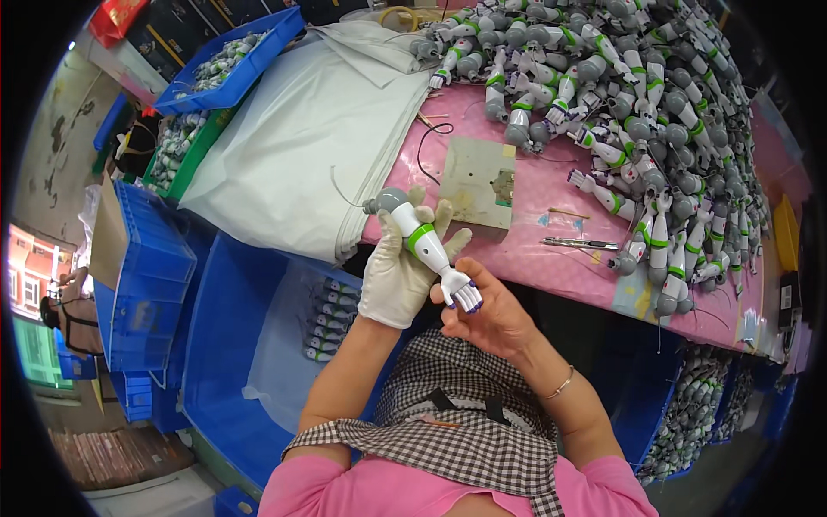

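Observation:
A white toy robot arm (424,245) with a grey ball-shaped shoulder, a bright green band and purple-tipped fingers lies tilted across my hands. My left hand (385,289), in a white glove, grips it around the upper part. My bare right hand (504,320) has its fingers closed about the small toy hand at the lower end. From the grey shoulder a thin wire sticks out to the left. Just beyond my hands, a grey metal block (474,183) sits on the pink table cover (551,258).
A large pile of similar toy arms (637,112) covers the table's right and far side. A utility knife (579,244) lies near the front edge. White sheeting (301,129) spreads at left. Below, a blue bin (224,345) holds a row of arms; a blue tray (284,30) stands far left.

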### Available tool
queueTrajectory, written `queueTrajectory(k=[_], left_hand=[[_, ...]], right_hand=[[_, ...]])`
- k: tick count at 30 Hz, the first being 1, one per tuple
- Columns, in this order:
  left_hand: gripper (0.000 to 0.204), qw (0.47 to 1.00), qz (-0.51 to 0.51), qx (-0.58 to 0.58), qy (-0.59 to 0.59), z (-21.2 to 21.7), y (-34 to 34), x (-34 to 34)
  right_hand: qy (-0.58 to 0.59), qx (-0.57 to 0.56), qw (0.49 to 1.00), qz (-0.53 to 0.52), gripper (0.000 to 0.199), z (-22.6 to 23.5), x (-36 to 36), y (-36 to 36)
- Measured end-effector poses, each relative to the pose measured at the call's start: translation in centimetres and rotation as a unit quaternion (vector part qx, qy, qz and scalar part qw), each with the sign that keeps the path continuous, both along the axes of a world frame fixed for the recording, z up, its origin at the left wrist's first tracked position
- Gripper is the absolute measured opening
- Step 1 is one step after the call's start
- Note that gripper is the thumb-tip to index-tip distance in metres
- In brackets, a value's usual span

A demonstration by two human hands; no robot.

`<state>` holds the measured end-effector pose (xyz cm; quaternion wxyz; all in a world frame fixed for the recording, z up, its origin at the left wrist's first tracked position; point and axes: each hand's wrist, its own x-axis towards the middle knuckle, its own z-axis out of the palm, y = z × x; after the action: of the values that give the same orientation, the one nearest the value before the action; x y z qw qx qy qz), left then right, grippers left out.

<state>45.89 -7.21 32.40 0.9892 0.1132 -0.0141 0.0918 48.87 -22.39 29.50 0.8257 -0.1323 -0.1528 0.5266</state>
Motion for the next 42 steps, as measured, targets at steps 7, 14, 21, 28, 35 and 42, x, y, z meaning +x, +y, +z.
queueTrajectory(k=[7, 14, 21, 28, 35, 42], left_hand=[[0.058, 0.995, -0.011, 0.098, 0.013, 1.7, -0.5, -0.5], [0.055, 0.987, -0.074, 0.080, 0.122, 1.4, -0.9, -0.2], [0.061, 0.968, -0.173, 0.105, 0.147, 0.8, -1.7, -0.8], [0.060, 0.933, -0.254, 0.163, 0.193, -0.1, -4.3, -2.1], [0.053, 0.888, -0.253, 0.332, 0.195, -0.3, -4.5, -2.7], [0.025, 0.855, -0.097, 0.463, 0.213, 2.3, -3.6, 0.1]], right_hand=[[-0.212, -0.075, 0.953, -0.203, 0.045, -0.1, 0.1, 0.5], [-0.754, -0.175, 0.593, -0.224, 0.034, 2.7, 1.9, -1.4], [-0.446, -0.488, 0.726, -0.188, 0.025, 7.2, 6.9, -4.4], [-0.239, -0.341, 0.885, -0.210, 0.032, 4.7, 9.8, -3.7], [-0.230, -0.332, 0.890, -0.210, 0.024, 3.4, 10.1, -4.1], [-0.555, -0.414, 0.646, -0.323, 0.021, 1.3, 12.6, -2.2]])
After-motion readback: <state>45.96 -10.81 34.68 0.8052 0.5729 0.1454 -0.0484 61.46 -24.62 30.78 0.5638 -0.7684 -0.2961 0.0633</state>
